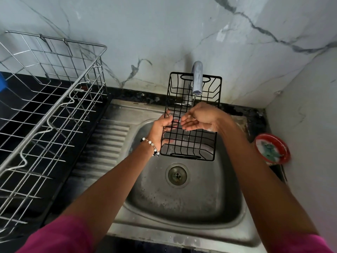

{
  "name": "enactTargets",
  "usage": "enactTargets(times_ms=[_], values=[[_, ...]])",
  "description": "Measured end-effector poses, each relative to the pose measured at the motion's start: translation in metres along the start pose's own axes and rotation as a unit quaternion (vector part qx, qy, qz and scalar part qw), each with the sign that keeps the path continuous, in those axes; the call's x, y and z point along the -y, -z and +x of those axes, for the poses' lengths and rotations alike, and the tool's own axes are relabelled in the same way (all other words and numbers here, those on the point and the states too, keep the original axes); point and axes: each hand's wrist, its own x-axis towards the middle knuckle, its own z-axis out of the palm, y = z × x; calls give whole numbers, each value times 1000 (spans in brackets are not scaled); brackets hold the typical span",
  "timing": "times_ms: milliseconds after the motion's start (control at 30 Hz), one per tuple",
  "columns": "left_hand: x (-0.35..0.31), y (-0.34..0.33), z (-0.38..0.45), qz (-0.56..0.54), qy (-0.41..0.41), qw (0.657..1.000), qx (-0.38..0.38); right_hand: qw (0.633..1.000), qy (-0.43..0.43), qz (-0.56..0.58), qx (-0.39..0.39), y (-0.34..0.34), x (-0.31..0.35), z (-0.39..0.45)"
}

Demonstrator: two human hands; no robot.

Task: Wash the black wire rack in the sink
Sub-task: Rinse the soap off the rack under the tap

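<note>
While a thin stream runs from the grey metal tap (197,78), the left hand (161,129) grips the black wire rack (191,125) above the stainless steel sink (182,198) and the right hand (198,118), fingers loosely spread, rubs its mesh, a rinsing step that likely next calls for turning the rack.

White veined marble walls (182,30) meet in a corner above a black countertop (27,99).

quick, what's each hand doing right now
Left hand: grips the left edge of the black wire rack, holding it over the sink.
Right hand: open, fingers relaxed above the rack, under the tap.
</note>
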Motion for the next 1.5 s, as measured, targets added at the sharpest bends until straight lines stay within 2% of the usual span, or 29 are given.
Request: enactTargets(times_ms=[200, 500, 567, 633, 733, 800, 933, 1033, 1167, 1233, 1333, 1433, 1500], values=[[4, 1, 3, 5, 14, 1000, -15, 1000, -7, 22, 17, -1, -4, -2], [6, -2, 0, -10, 34, 999, -33, 1000, -12, 20, -21, 0, -16, -1], [4, -1, -1, -11, 33, 999, -41, 999, -17, 16, -50, 2, -16, 0], [3, -1, -1, -5, 30, 998, -46, 997, -17, 55, -54, 4, -14, 2], [-1, 0, -4, 20, 13, 998, -53, 982, -11, 190, -12, 5, -5, 4], [-6, 3, -6, 55, -8, 997, -58, 972, 4, 233, 4, 5, 1, 7], [-23, 15, -7, 136, -48, 987, -72, 980, 18, 198, 22, 9, 10, 12], [-35, 26, -11, 163, -68, 980, -88, 974, 30, 220, 33, 9, 11, 17], [-44, 32, -19, 227, -109, 964, -87, 998, 20, 53, 25, -3, 7, 20], [-47, 33, -23, 238, -119, 960, -88, 996, 25, 80, 22, -7, 8, 19], [-49, 36, -28, 247, -122, 957, -92, 995, 41, 50, -80, -5, 10, 25], [-50, 37, -30, 245, -117, 957, -97, 998, 17, 61, -26, -6, 7, 25], [-50, 37, -31, 246, -115, 958, -95, 996, 17, 67, -48, -6, 5, 27]])
